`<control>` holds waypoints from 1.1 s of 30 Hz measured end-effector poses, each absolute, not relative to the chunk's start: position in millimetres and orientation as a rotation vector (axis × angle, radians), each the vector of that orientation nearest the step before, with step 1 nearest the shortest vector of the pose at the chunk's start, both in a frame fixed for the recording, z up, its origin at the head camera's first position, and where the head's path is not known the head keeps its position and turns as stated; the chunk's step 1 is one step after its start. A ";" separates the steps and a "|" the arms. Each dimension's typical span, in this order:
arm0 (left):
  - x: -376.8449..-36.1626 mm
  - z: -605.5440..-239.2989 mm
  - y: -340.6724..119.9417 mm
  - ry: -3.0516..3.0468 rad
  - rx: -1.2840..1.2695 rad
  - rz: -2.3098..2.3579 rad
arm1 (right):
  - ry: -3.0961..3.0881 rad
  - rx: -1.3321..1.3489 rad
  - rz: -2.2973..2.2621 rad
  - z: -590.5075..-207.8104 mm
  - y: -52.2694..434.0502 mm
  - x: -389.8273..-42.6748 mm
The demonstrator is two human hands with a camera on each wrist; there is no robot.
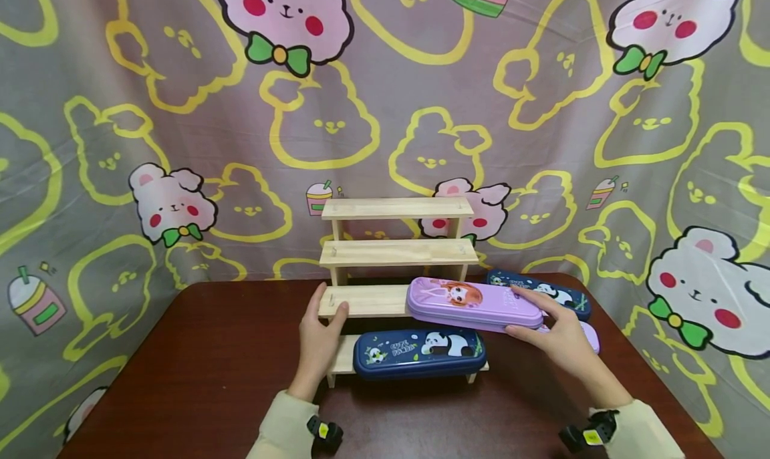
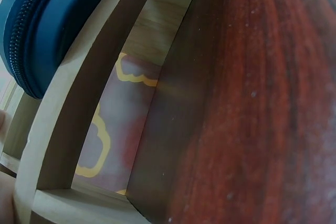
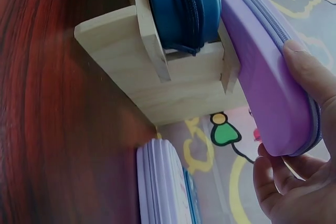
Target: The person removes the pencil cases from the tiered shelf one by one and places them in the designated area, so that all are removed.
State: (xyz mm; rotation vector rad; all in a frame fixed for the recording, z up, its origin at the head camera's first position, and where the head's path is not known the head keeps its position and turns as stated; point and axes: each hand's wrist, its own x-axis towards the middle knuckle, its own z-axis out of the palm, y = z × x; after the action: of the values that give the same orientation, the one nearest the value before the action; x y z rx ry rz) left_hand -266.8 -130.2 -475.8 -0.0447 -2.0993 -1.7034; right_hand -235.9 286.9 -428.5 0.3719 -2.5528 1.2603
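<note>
Your right hand (image 1: 556, 335) grips the right end of the purple case (image 1: 475, 303), thumb on the front edge and fingers laid over the top; the right wrist view shows the thumb (image 3: 310, 72) pressed on the case's face and the palm cupped under its end. The case lies across the second step of the wooden rack (image 1: 397, 252), its left part resting on the step and its right end overhanging past the rack's side, slightly tilted.

Your left hand (image 1: 321, 335) clasps the left end of that same step, thumb on the front edge and fingers curled on the board. The two hands are well apart, one at each end of the rack.

A blue panda case (image 1: 419, 352) sits flat on the bottom step, just below the purple one and between your hands. The two upper steps carry nothing.

On the red-brown table (image 1: 198, 372), right of the rack and behind your right hand, lie a second blue case (image 1: 541, 290) and a second purple case (image 3: 163, 187), partly hidden. A cartoon bear cloth (image 1: 180, 111) hangs behind.
</note>
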 end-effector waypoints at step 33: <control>-263.9 -472.6 -129.8 -2.114 -0.041 -1.705 | -2.552 0.075 1.154 -430.9 339.8 -196.1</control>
State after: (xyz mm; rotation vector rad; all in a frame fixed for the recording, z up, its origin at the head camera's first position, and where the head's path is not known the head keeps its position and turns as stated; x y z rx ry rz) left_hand -263.9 -129.8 -472.6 -0.0409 -2.1136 -1.7054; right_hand -196.1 339.8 -430.9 0.0746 -2.5522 1.1537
